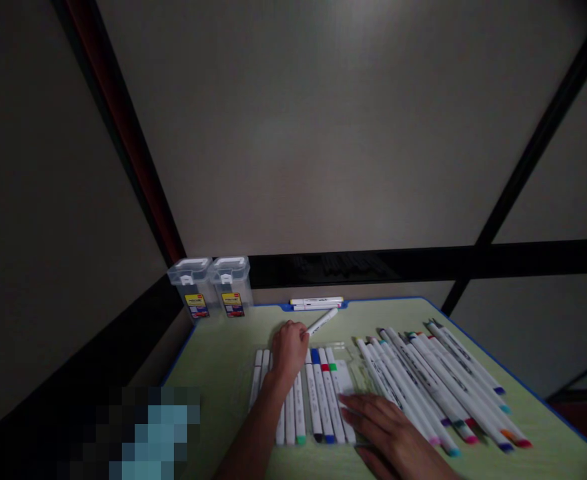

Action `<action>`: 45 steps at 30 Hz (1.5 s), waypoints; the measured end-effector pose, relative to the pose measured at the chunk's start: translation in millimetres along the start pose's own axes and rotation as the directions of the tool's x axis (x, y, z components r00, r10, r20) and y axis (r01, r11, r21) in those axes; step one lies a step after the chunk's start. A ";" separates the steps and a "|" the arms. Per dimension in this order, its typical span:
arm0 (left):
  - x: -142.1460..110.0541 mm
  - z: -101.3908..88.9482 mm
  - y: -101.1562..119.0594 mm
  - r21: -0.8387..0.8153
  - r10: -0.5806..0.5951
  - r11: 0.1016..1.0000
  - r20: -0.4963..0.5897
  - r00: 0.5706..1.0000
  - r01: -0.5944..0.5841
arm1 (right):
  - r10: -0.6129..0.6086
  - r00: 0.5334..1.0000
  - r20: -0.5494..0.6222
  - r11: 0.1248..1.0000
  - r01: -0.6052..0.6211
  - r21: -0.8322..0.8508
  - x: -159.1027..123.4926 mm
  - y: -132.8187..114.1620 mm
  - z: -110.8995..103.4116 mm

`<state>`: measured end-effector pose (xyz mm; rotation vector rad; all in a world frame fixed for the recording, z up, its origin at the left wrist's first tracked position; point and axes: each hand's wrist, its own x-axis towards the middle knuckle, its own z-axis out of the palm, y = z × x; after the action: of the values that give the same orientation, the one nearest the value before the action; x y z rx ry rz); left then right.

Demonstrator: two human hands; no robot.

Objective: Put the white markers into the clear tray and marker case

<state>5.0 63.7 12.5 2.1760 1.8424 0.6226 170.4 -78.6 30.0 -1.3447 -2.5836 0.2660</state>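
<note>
My left hand [290, 348] reaches over the row of markers, its fingers closed at the near end of a white marker [322, 321] that slants up to the right. Beneath that wrist, several white markers [327, 395] lie side by side in a clear plastic tray [357, 373]; some have blue, red, green or black ends. The hand and forearm hide part of the row. My right hand [386, 427] lies low at the tray's right side, fingers stretched out, fingertips by the rightmost marker of the row. Nothing shows in its grasp.
Many loose white markers [438, 387] with coloured ends are spread on the green table [213, 373] at right. Several more markers [316, 302] lie at its blue back edge. Two lidded clear boxes [193, 293] stand at back left, before a panelled wall [323, 147].
</note>
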 end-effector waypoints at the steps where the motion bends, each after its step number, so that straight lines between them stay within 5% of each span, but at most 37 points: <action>1: 0.0 0.0 0.1 0.000 -0.003 1.000 0.002 1.000 0.003 | -0.002 1.000 0.002 1.000 0.002 0.000 0.3 0.1 0.2; 16: -3.7 -4.6 5.7 0.075 -0.041 0.996 0.032 0.999 0.038 | -0.032 0.992 -0.126 0.997 0.040 0.064 -4.9 4.1 7.7; 45: -2.8 -3.0 3.2 0.035 -0.017 0.999 0.021 1.000 0.017 | -0.014 0.995 -0.094 0.999 0.017 0.032 -4.0 2.9 5.3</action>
<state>6.1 60.1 16.1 2.1778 1.8729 0.5657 173.4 -80.6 23.7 -1.2930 -2.5007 0.2350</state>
